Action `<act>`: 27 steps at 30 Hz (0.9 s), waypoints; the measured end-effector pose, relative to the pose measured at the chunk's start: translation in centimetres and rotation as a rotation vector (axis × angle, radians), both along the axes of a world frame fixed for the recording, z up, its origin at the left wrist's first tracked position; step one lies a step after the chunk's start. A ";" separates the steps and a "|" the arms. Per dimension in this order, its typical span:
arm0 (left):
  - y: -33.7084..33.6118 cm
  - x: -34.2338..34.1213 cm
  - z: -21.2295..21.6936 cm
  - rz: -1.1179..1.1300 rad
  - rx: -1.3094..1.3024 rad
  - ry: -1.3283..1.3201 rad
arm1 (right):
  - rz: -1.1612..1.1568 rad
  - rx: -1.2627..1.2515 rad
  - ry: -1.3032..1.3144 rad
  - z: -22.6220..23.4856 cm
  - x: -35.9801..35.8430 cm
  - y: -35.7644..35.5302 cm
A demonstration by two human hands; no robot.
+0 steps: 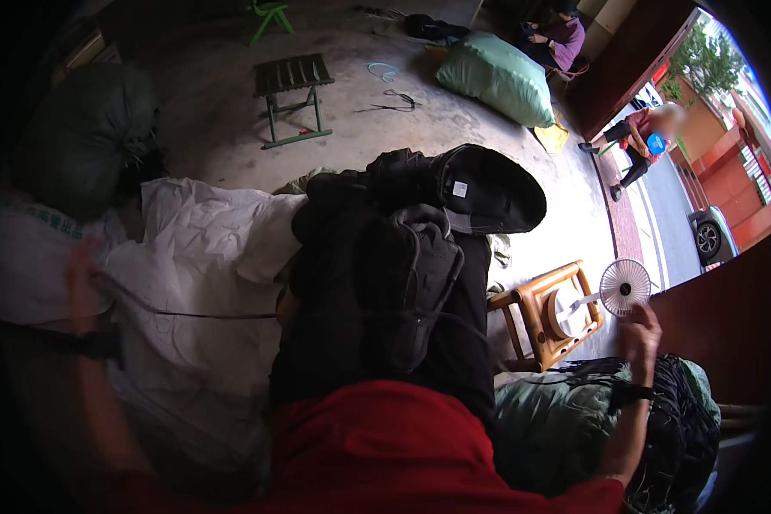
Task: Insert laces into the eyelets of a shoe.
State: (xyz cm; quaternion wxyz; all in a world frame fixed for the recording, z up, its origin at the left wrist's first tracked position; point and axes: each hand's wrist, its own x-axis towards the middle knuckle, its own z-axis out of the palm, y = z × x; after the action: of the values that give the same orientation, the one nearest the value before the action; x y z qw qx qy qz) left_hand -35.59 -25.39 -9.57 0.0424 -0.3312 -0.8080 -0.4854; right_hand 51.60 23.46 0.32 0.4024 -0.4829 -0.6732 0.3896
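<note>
My left hand (82, 278), smeared by motion, is out at the left, closed on one end of a thin dark cord (206, 316). The cord runs taut from it to my lap, crosses the black pieces there and fades toward the right. My right hand (641, 332) is raised beside the small fan (624, 288), its fingers bent together; what they hold, if anything, is too small to make out. Across my dark trousers lies a long black padded piece (421, 283) with a looped edge. Beyond it rests a black hollow, bowl-like piece (497, 190) with a white label inside.
A bamboo stool (529, 310) carries the fan at my right, above a stuffed green sack (557, 420) with dark straps. White sacking (206, 257) spreads at my left. A folding stool (291, 98) and a pale green sack (499, 79) stand farther off. Two people sit near the doorway.
</note>
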 end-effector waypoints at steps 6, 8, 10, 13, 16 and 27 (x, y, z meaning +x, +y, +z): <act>21.0 23.8 0.3 -0.438 0.112 -0.515 | 0.157 0.174 -0.541 -11.0 -17.6 -6.5; 23.2 28.3 0.2 -0.532 0.171 -0.102 | 0.267 0.620 -0.745 -8.6 -24.5 -9.6; 25.8 31.3 0.7 -0.588 0.192 0.234 | 0.347 0.620 -0.554 -8.9 -27.2 -10.9; 26.7 34.0 0.5 -0.780 0.093 -0.120 | 0.376 -0.036 -0.288 -8.9 -29.9 -12.1; 26.5 34.2 -0.7 -0.845 -0.034 -0.120 | 0.366 -0.016 -0.381 -10.3 -30.1 -12.8; 24.8 34.2 -0.9 -0.830 -0.094 -0.278 | 0.382 -0.122 -0.316 -8.4 -30.7 -14.9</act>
State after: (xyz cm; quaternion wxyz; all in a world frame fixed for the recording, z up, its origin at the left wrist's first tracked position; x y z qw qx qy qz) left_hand -1.44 -0.54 -10.44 -0.2803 -0.5610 -0.6258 -0.4638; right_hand 20.94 8.53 -8.06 0.1814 -0.4255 -0.7818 0.4182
